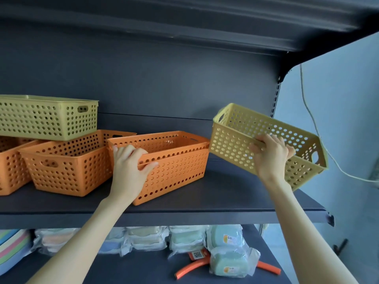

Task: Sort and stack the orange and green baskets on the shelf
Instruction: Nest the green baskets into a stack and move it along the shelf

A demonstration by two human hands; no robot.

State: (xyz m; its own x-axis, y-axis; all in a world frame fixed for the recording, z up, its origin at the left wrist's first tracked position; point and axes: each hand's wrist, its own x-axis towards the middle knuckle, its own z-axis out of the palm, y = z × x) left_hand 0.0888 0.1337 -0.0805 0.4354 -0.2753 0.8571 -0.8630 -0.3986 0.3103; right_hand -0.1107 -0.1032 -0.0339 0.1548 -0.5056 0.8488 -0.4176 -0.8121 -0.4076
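My right hand (pixel 270 154) grips the near rim of a yellow-green perforated basket (pixel 231 138), held tilted in the air above the right end of the dark shelf (pixel 235 193). My left hand (pixel 129 167) clasps the front rim of an orange basket stack (pixel 176 167) standing mid-shelf. To its left sit two more orange baskets (pixel 67 171), the outer one (pixel 10 173) cut off by the frame edge. A second green basket (pixel 47 117) rests on top of them at the far left.
The shelf above (pixel 184 27) hangs low overhead. A white cable (pixel 313 124) dangles past the shelf's right end by the wall. Below, a lower shelf holds wrapped containers (pixel 227 261), an orange tube (pixel 190 269) and coloured plates (pixel 12 247).
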